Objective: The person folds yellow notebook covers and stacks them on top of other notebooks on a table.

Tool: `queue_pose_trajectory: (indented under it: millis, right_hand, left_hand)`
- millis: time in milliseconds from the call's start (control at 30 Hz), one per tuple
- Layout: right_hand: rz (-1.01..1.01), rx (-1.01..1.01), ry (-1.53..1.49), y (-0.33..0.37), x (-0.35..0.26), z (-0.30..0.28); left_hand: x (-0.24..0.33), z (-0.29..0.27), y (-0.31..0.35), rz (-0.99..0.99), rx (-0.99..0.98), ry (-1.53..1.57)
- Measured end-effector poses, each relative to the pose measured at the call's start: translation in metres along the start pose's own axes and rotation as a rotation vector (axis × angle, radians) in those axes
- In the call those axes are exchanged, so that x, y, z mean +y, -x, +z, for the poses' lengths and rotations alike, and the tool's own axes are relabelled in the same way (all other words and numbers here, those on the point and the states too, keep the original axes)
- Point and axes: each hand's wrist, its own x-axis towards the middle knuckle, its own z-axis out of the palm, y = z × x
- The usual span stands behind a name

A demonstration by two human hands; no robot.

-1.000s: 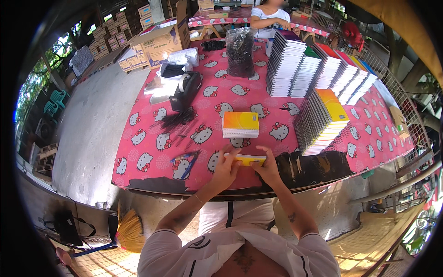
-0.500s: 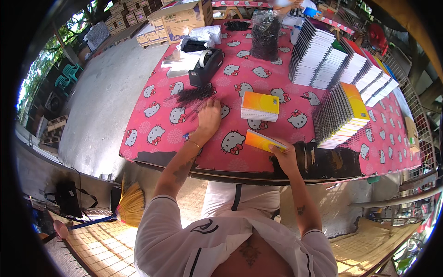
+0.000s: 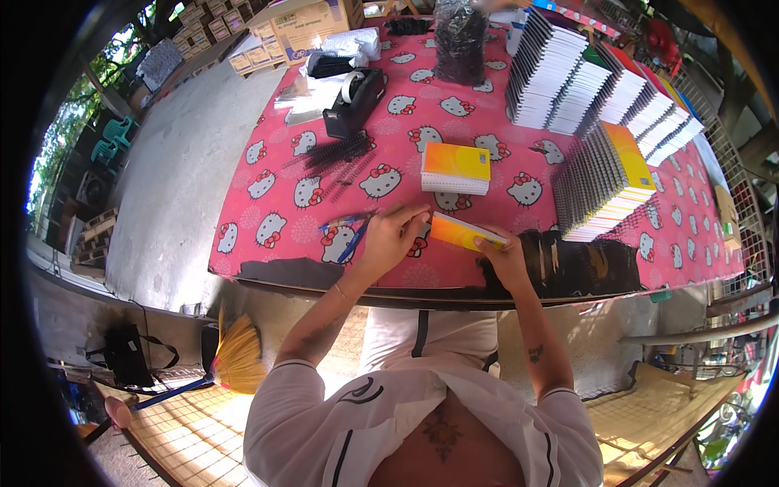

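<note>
The right hand (image 3: 505, 255) pinches a pad (image 3: 457, 232) near the table's (image 3: 519, 221) front edge; the left hand (image 3: 393, 237) curls beside it, contents unclear. Beyond stands 1 stack (image 3: 456, 167); coils (image 3: 337, 152) lie left, notebooks (image 3: 602, 193) right.

Wide head-worn fisheye view, downward over table (image 3: 389, 143)

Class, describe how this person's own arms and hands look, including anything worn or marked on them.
The left hand and right hand wear no gloves. A thin bracelet circles the left wrist. Each forearm bears a dark tattoo. The short white sleeves have thin dark trim at the cuffs.
</note>
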Motion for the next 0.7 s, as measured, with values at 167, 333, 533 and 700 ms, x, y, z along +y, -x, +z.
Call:
queue_pose_trajectory:
  millis: [167,333,533,700]
  right_hand:
    - [-0.001,-0.017,0.001,-0.001,0.004,-0.004]
    - [0.002,-0.025,-0.049,-0.001,0.003,-0.003]
    - [-0.089,0.102,-0.153,0.011,-0.010,0.024]
    - [-0.082,0.079,-0.067,0.013,-0.020,0.020]
  left_hand:
    - [0.005,-0.009,-0.021,0.135,-0.146,0.085]
    - [-0.003,-0.017,-0.038,0.094,-0.463,-0.086]
    - [0.029,0.029,0.015,0.257,-0.105,-0.638]
    - [0.031,0.023,0.005,0.236,-0.054,-0.665]
